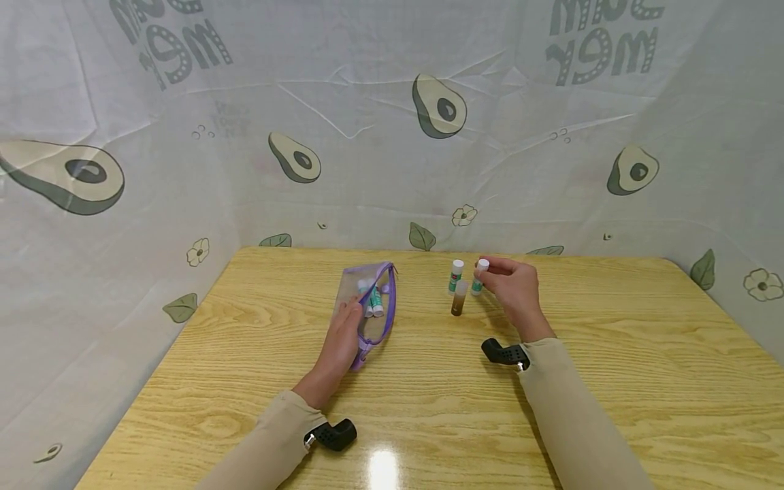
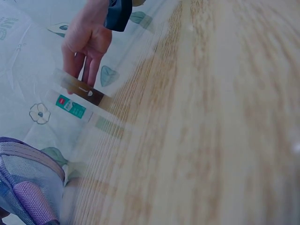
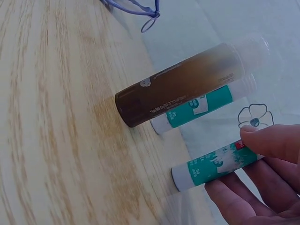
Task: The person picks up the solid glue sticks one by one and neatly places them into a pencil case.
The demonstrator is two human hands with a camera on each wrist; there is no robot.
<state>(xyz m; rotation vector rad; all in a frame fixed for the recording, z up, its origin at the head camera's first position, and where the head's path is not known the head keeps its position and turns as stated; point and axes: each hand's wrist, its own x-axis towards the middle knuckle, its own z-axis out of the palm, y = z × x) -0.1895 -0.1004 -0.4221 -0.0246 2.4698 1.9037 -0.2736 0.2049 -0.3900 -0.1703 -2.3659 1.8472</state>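
Note:
At the left, my left hand (image 1: 343, 333) holds a mesh zip pouch (image 1: 352, 278) with purple trim by its near side, its mouth gaping to the right. Through the mesh, glue sticks (image 1: 376, 303) with white ends and green labels show. My right hand (image 1: 517, 286) pinches a green-labelled glue stick (image 3: 215, 164) between thumb and fingers near its white cap. A second green-labelled glue stick (image 1: 455, 279) stands upright to its left. In front of that stands a brown tube (image 3: 178, 84) with a frosted clear cap.
A wood-grain table (image 1: 429, 408) lies under everything. Behind it hangs a pale curtain (image 1: 367, 170) printed with avocados, leaves and flowers. Each wrist carries a black camera mount (image 1: 505, 352).

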